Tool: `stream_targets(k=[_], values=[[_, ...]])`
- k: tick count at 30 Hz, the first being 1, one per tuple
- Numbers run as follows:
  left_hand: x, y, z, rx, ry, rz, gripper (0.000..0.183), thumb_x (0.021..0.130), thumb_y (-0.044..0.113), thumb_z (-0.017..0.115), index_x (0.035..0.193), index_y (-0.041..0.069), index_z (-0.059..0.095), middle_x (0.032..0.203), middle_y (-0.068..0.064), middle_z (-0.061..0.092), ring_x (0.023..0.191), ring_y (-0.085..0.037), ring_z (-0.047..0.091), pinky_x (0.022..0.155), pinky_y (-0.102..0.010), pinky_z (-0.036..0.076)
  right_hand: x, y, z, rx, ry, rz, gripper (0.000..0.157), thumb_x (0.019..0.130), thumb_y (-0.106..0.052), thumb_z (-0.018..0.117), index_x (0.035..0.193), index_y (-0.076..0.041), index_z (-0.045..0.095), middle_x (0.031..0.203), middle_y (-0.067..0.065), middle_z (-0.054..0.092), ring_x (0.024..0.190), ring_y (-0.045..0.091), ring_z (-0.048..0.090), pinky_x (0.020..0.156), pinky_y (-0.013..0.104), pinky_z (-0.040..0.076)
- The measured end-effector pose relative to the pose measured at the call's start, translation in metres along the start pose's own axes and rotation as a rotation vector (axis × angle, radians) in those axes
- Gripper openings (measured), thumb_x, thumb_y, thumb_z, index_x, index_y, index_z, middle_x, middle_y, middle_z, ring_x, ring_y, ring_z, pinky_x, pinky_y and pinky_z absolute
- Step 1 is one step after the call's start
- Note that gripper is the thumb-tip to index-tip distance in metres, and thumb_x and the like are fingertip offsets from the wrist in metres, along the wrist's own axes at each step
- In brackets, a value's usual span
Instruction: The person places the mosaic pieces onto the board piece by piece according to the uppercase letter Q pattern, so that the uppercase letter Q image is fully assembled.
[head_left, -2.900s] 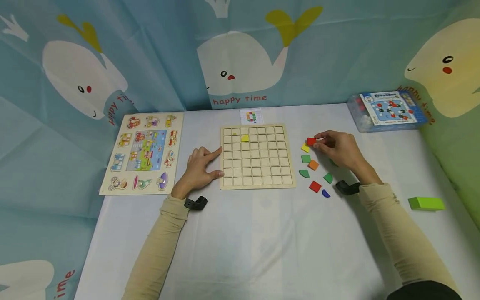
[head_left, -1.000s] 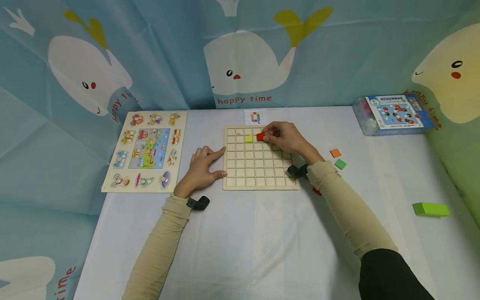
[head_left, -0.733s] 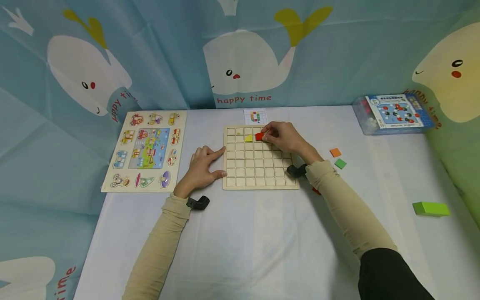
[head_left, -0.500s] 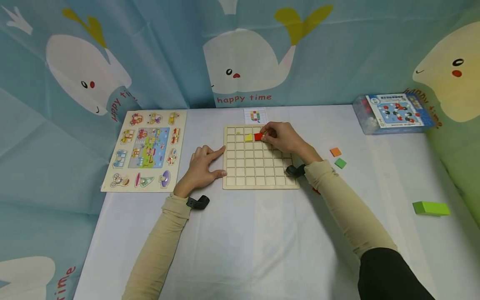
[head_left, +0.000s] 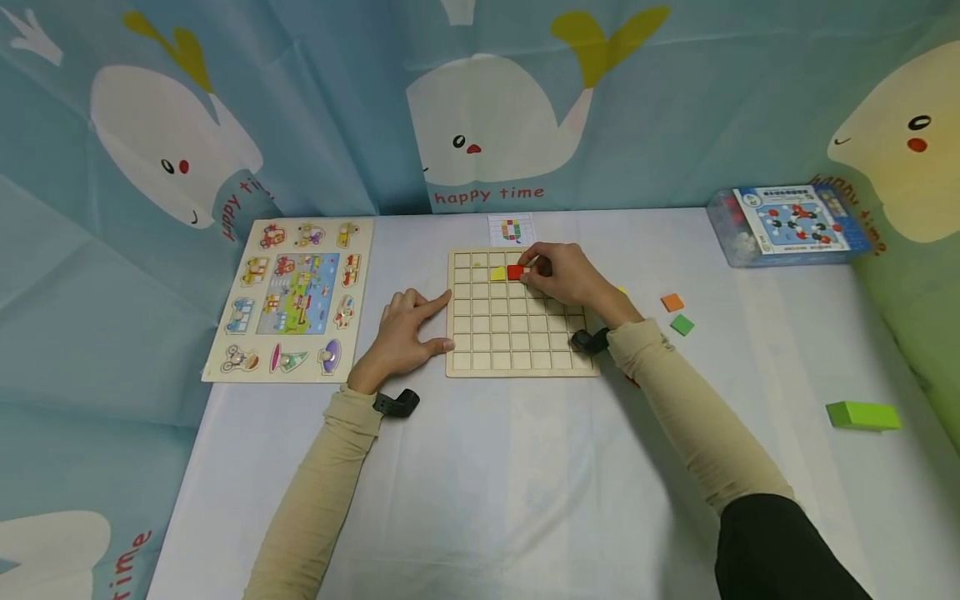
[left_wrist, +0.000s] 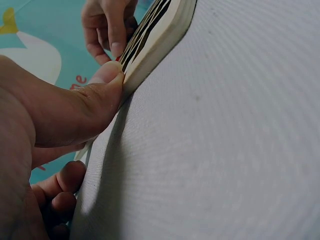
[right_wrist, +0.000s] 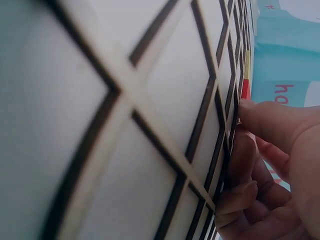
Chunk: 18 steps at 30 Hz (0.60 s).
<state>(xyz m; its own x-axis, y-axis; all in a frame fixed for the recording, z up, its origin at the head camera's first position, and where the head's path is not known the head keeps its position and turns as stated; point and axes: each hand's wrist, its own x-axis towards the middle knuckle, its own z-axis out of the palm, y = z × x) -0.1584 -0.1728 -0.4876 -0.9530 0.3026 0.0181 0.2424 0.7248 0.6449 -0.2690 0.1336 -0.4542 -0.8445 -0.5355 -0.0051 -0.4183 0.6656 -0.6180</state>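
A wooden grid board [head_left: 521, 333] lies on the white table. My left hand [head_left: 402, 337] rests beside it, with thumb and index finger spread against its left edge; in the left wrist view the thumb [left_wrist: 75, 107] presses the board's rim. My right hand [head_left: 562, 275] reaches over the board's upper part and pinches a red square tile [head_left: 514, 272] at its right side. That tile sits in the second row, right beside a yellow square tile [head_left: 498, 273]. In the right wrist view, the thumb and fingertips are at the red tile [right_wrist: 245, 89], close over the grid.
A small pattern card [head_left: 511, 229] lies behind the board. Orange [head_left: 672, 302] and green [head_left: 682, 325] tiles lie to the right; other tiles are mostly hidden under the right forearm. A picture puzzle [head_left: 292, 300] lies left, a plastic box [head_left: 787, 225] back right, a green block [head_left: 863, 416] far right.
My right hand has carried the red tile from the loose tiles at the right to the board, then slid it slightly left beside the yellow one. The left hand stays at the board's edge.
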Motion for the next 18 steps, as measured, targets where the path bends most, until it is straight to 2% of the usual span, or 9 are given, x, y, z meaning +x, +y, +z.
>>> stream_targets(k=[9, 18], values=[[-0.0002, 0.0006, 0.0001, -0.001, -0.004, -0.001, 0.085, 0.087, 0.031, 0.088, 0.160, 0.015, 0.048, 0.110, -0.012, 0.048, 0.099, -0.027, 0.036, 0.093, -0.043, 0.028, -0.0016, 0.0005, 0.0017, 0.056, 0.026, 0.034, 0.022, 0.099, -0.016, 0.074, 0.118, -0.004, 0.071, 0.090, 0.012, 0.071, 0.075, 0.023, 0.062, 0.072, 0.036, 0.047], [0.0000, -0.0004, 0.0000, -0.001, 0.002, 0.006, 0.084, 0.087, 0.030, 0.088, 0.160, 0.015, 0.049, 0.110, -0.012, 0.049, 0.099, -0.027, 0.036, 0.092, -0.043, 0.028, -0.0012, 0.0000, 0.0051, 0.049, 0.043, 0.016, 0.019, 0.100, -0.014, 0.073, 0.114, -0.002, 0.071, 0.087, 0.013, 0.071, 0.073, 0.023, 0.060, 0.071, 0.037, 0.046]])
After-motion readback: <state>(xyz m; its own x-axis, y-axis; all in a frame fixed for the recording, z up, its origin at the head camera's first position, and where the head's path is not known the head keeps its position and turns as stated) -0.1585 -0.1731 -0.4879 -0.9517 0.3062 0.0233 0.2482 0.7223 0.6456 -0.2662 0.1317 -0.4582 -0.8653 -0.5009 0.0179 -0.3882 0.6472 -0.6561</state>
